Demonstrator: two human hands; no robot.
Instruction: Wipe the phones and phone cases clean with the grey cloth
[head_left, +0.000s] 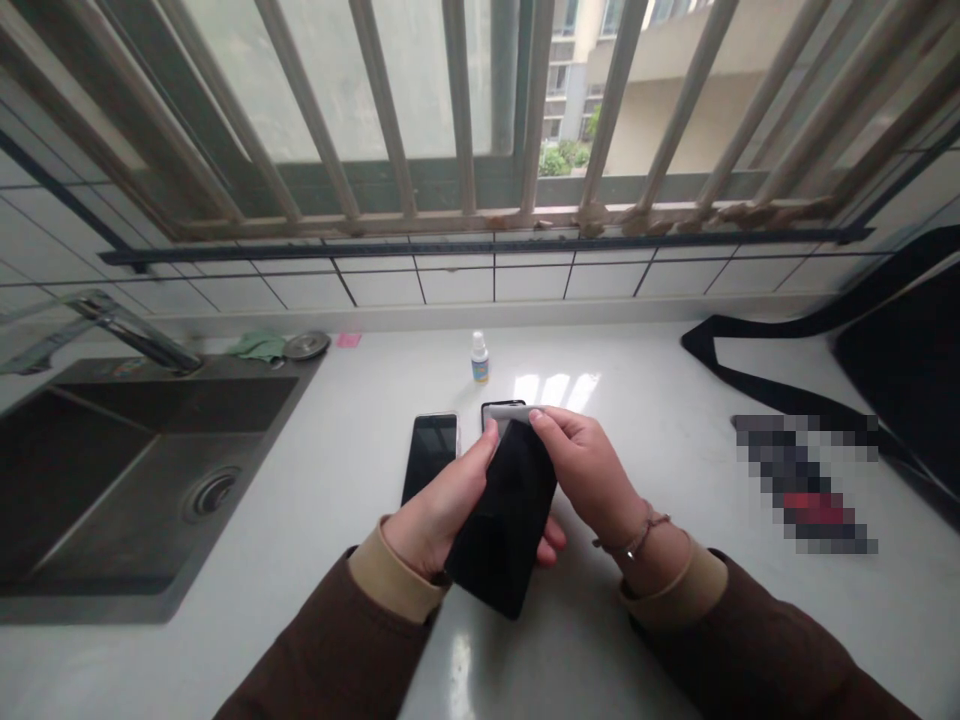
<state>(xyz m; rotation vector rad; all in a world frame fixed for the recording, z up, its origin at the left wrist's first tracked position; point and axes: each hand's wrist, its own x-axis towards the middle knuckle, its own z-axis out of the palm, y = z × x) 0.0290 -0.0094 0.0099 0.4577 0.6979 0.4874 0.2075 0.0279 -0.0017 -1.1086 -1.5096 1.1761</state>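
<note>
My left hand (pixel 442 505) is wrapped round a black smartphone (pixel 506 525), its fingertips showing past the phone's right edge. The phone is tilted above the counter, dark screen towards me. At its top edge, my right hand (pixel 589 460) pinches a thin light-grey piece (pixel 510 411) that looks like a cloth or wipe; its kind is not certain. Behind the hands lies a dark-rimmed flat object (pixel 491 404), perhaps a phone case, mostly hidden. A second phone (pixel 433 450) lies on the counter to the left, partly covered by my left hand. Beyond them stands a small white spray bottle (pixel 479 360).
A dark sink (pixel 169 510) with a chrome faucet (pixel 139 335) is on the left. By its back corner are a green cloth (pixel 259 346), a metal strainer lid (pixel 307 346) and a pink slip (pixel 349 340). At right lie a black strap (pixel 757 380), a bag (pixel 907 350) and a blurred-out item (pixel 806 490).
</note>
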